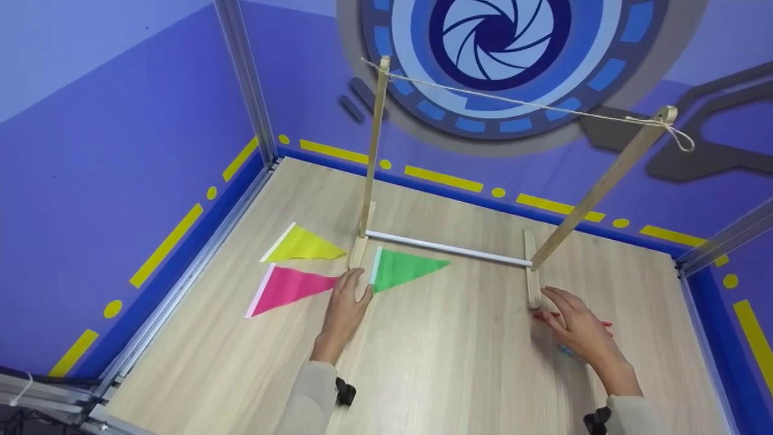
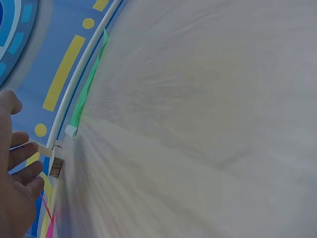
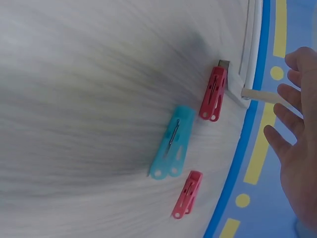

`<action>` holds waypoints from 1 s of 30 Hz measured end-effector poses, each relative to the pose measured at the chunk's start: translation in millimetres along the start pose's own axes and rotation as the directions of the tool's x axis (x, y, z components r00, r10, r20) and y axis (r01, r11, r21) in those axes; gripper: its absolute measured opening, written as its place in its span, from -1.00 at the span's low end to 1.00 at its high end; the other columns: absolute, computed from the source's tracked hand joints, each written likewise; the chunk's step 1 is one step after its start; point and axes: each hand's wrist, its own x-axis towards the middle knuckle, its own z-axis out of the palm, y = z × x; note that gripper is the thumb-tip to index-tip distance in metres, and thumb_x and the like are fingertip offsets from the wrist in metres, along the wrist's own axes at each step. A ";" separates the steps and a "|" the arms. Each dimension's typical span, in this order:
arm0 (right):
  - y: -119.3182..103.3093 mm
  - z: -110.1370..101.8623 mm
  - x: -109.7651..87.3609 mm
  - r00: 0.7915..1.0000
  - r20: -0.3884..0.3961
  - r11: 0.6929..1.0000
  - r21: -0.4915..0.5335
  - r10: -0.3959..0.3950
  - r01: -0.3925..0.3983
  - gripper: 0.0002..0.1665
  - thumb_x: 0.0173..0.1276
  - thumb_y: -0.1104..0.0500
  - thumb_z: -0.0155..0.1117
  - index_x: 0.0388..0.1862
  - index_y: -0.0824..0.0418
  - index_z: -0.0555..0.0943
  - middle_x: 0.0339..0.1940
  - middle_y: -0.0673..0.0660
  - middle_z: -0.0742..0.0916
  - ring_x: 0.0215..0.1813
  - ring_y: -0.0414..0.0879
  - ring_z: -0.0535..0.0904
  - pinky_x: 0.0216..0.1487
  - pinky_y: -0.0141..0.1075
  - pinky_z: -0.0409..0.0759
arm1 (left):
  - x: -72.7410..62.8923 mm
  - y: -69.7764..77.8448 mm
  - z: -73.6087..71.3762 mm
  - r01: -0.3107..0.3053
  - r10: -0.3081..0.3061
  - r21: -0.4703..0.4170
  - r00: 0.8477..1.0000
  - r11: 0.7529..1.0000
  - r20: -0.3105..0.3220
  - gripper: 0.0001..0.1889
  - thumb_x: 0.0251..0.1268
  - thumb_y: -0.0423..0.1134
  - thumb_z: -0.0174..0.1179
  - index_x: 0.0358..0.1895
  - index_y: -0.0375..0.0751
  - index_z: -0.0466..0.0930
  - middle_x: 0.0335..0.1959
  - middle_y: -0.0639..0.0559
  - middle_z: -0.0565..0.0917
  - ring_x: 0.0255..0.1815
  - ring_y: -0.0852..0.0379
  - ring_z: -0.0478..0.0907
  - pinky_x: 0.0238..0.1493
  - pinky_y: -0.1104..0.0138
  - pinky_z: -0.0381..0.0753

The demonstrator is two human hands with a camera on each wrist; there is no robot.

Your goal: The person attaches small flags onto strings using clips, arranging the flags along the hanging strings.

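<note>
My left hand point(image 1: 344, 307) is beside the near end of the left wooden foot point(image 1: 358, 252) of a frame, fingers extended; whether it touches the wood I cannot tell. A green pennant point(image 1: 403, 269) lies just right of that hand, a pink pennant point(image 1: 288, 289) to its left, and a yellow pennant point(image 1: 305, 244) beyond. My right hand point(image 1: 583, 329) hovers by the right wooden foot point(image 1: 532, 289) with relaxed fingers and nothing held. Below it, the right wrist view shows a red clothespin point(image 3: 213, 94) touching the foot's end, a blue clothespin point(image 3: 173, 144) and a pinkish-red clothespin point(image 3: 187, 195).
Two wooden posts, left point(image 1: 375, 145) and right point(image 1: 604, 188), rise from the feet. A string point(image 1: 495, 98) is tied between their tops, and a white rod point(image 1: 447, 248) joins them low down. Blue printed panels point(image 1: 151, 181) wall the wooden tabletop point(image 1: 447, 362).
</note>
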 end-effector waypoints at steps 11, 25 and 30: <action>19.6 -4.3 -11.2 0.995 0.050 0.995 0.049 0.084 -0.086 -0.36 0.51 0.12 0.28 0.48 0.27 0.38 0.45 0.38 0.44 0.47 0.38 0.26 0.35 0.36 0.27 | 8.0 -9.7 9.6 0.028 -0.028 -0.006 1.000 1.000 -0.006 -0.54 0.44 -0.17 0.27 0.25 -0.42 0.56 0.34 -0.19 0.49 0.41 -0.18 0.36 0.44 0.03 0.34; 35.7 4.1 -21.5 0.986 0.116 0.990 0.062 0.121 -0.128 -0.39 0.52 0.16 0.25 0.45 0.37 0.39 0.43 0.43 0.45 0.47 0.40 0.26 0.38 0.35 0.22 | 0.3 -15.6 21.6 0.035 -0.029 0.111 0.998 0.993 -0.055 -0.59 0.30 -0.18 0.42 0.10 -0.40 0.70 0.34 -0.13 0.48 0.37 -0.14 0.40 0.37 0.06 0.43; 37.1 5.8 -24.2 0.981 0.135 0.986 0.074 0.139 -0.150 -0.39 0.54 0.15 0.22 0.46 0.37 0.37 0.45 0.42 0.43 0.49 0.40 0.23 0.40 0.35 0.19 | -1.7 -14.5 22.8 0.054 -0.045 0.130 0.997 0.990 -0.067 -0.68 0.25 -0.22 0.46 -0.02 -0.36 0.76 0.31 -0.10 0.47 0.35 -0.14 0.40 0.37 0.06 0.42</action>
